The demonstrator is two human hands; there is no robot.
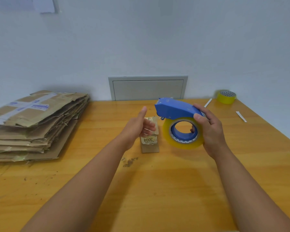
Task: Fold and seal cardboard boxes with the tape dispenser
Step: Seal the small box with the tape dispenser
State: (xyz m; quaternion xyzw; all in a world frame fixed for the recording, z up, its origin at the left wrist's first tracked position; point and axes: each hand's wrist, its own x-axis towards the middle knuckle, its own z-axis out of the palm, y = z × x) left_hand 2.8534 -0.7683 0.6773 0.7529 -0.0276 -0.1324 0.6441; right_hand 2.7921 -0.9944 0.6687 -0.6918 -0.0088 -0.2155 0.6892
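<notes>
A small cardboard box point(150, 144) with a "3004" label and shiny tape stands on the wooden table point(157, 190) at the middle. My left hand point(137, 126) reaches to its left side, thumb up, fingers curled against the box's upper part. My right hand point(209, 131) grips a blue tape dispenser point(174, 109) loaded with a roll of clear yellowish tape point(182, 133), held above the table just right of the box. Its fingers pass through the roll's core, thumb on top.
A tall stack of flattened cardboard boxes point(35, 124) lies at the table's left. A yellow tape roll point(226, 97) sits at the far right corner beside two white strips point(241, 116). A grey wall panel point(147, 88) stands behind the table. Dark crumbs point(129, 162) mark the wood.
</notes>
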